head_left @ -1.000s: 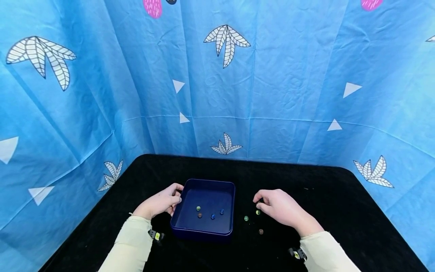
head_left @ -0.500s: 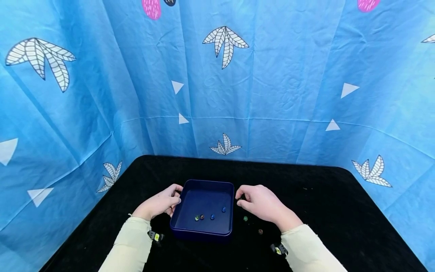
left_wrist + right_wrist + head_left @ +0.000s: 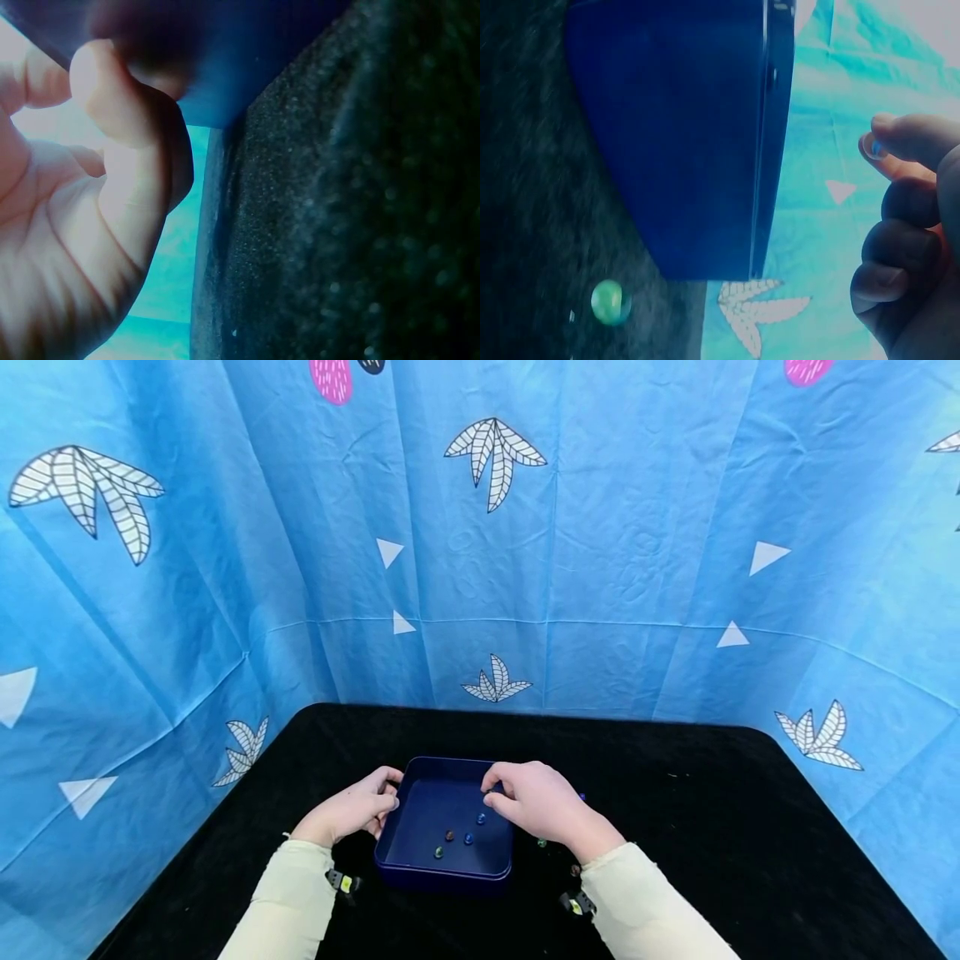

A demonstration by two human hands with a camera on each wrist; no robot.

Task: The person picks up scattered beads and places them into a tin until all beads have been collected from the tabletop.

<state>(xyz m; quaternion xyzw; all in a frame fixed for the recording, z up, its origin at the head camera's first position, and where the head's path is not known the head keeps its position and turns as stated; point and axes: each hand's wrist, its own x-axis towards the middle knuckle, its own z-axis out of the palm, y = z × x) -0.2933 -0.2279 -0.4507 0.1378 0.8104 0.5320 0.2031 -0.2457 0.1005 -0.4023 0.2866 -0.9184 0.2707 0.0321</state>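
At the left side of a square navy-blue box (image 3: pixel 442 878), my left hand (image 3: pixel 352 806) grips the rim and wall with thumb and fingers. The left wrist view shows a bent thumb (image 3: pixel 124 112) against the box's outer wall. My right hand (image 3: pixel 543 797) is over the box's right side. Between its thumb and forefinger it pinches a small glass marble (image 3: pixel 873 146), the other fingers curled in. Inside the box lie a green marble (image 3: pixel 438 852), a brown marble (image 3: pixel 449 836) and two blue marbles, one near the middle and another blue marble (image 3: pixel 481 818) farther back.
On the black cloth-covered table (image 3: pixel 675 827), right of the box, lie another green marble (image 3: pixel 542 842), a brown one partly behind the sleeve, and a blue one past the right hand. A blue patterned curtain (image 3: pixel 600 527) hangs behind and on both sides.
My right hand has moved left from the table to over the box, carrying a marble. Marbles inside the box have rolled a little. The left hand keeps its grip on the box.
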